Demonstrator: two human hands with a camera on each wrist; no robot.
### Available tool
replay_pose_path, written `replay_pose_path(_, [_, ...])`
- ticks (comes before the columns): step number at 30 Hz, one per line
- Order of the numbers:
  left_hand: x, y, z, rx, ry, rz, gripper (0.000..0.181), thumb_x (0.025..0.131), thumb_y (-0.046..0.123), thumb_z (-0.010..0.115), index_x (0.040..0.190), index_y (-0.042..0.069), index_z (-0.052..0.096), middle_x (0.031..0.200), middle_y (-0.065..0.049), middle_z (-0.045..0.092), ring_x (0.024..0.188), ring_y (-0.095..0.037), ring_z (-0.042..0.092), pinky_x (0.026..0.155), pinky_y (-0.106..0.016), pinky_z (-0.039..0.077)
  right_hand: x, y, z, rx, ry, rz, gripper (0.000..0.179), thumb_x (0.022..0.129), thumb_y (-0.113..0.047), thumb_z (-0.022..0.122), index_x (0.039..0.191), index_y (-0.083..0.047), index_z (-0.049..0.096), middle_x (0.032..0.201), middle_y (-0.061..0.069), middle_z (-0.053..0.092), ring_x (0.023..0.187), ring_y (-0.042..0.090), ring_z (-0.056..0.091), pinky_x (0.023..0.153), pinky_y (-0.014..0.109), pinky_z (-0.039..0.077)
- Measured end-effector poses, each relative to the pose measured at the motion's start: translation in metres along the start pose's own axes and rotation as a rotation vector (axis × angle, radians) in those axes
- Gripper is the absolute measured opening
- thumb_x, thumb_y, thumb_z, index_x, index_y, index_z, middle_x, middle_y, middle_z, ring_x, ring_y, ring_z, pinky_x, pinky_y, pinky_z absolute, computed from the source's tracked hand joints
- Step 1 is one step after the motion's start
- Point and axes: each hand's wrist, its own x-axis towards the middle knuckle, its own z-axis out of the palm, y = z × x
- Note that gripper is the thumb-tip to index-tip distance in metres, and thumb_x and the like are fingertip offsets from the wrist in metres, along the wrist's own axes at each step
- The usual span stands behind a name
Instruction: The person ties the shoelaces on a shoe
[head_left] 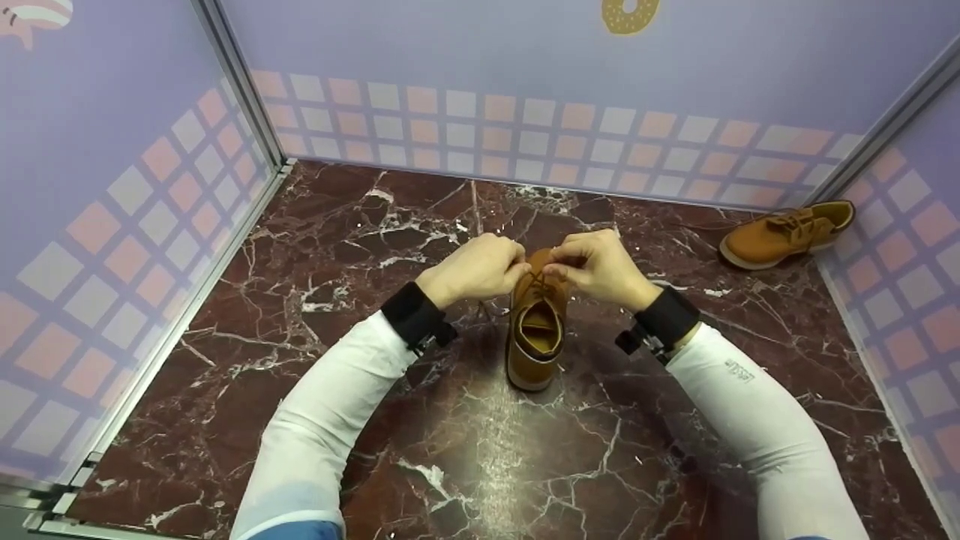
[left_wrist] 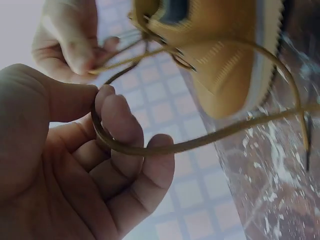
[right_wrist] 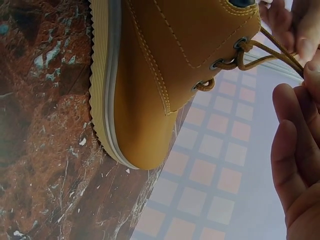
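Just beyond the opening of the tan shoe [head_left: 541, 345], at about eleven o'clock from it, a bend of lace [left_wrist: 200, 142] is pinched between the thumb and forefinger of the left hand [head_left: 484, 266] and curved across the neighbouring fingertips; at about one o'clock, another stretch is nipped by the thumb and fingers of the right hand [head_left: 596, 270]. A loop seems to be being shaped, for which the bend would best be kept firmly pinched, the strands held evenly taut, and enough of the loose dark-tipped end [left_wrist: 308, 162] spared from being pulled through. The lace is round, brown and cord-like, threaded through metal-rimmed eyelets [right_wrist: 215, 64]. Beneath the hands the shoe is set upright, its rounded toe towards twelve o'clock; the upper looks like smooth leather, lined with pale stitching, and the cream sole [right_wrist: 101, 75] is ribbed and saw-toothed along its edge. Farther out, the glossy, dark red marbled floor [head_left: 450, 442] is streaked with white veins, and a matching second shoe [head_left: 787, 236] is placed well apart, between two and three o'clock, near lilac panels [head_left: 465, 45] printed with pink and white squares.
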Motion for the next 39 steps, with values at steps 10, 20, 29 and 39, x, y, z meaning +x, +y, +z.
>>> replay_pose_path(10, [-0.008, 0.018, 0.001, -0.908, -0.250, -0.164, 0.028, 0.113, 0.010, 0.064, 0.119, -0.015, 0.074, 0.079, -0.004, 0.081, 0.066, -0.013, 0.078, 0.068, -0.029, 0.069, 0.002, -0.003, -0.001, -0.034, -0.024, 0.013, 0.011, 0.092, -0.008, 0.092, 0.088, -0.001, 0.084, 0.071, 0.013, 0.072, 0.059, 0.014, 0.057, 0.059, 0.012, 0.039])
replay_pose_path(20, [-0.005, 0.040, 0.012, -1.222, -0.202, -0.268, 0.028, 0.108, 0.007, 0.071, 0.125, -0.015, 0.076, 0.083, -0.006, 0.084, 0.074, -0.017, 0.083, 0.069, -0.028, 0.070, 0.003, -0.004, -0.002, -0.024, -0.040, 0.023, 0.006, 0.089, 0.000, 0.085, 0.094, -0.003, 0.087, 0.078, 0.013, 0.079, 0.064, 0.019, 0.066, 0.064, 0.013, 0.046])
replay_pose_path(29, [0.000, 0.062, 0.026, -1.449, -0.097, -0.299, 0.021, 0.108, 0.003, 0.071, 0.122, -0.012, 0.074, 0.085, -0.008, 0.085, 0.075, -0.018, 0.083, 0.072, -0.029, 0.071, 0.003, -0.004, -0.007, 0.123, -0.098, 0.165, 0.019, 0.086, 0.005, 0.085, 0.101, -0.005, 0.089, 0.087, 0.013, 0.085, 0.071, 0.005, 0.068, 0.067, 0.012, 0.052])
replay_pose_path(39, [0.005, 0.086, 0.036, -1.390, 0.036, -0.238, 0.023, 0.104, 0.004, 0.078, 0.120, -0.012, 0.078, 0.083, 0.000, 0.086, 0.078, -0.012, 0.083, 0.079, -0.028, 0.071, 0.009, -0.002, -0.013, 0.201, -0.187, 0.312, 0.022, 0.084, 0.010, 0.081, 0.103, 0.000, 0.088, 0.092, 0.023, 0.085, 0.071, -0.006, 0.066, 0.067, 0.010, 0.055])
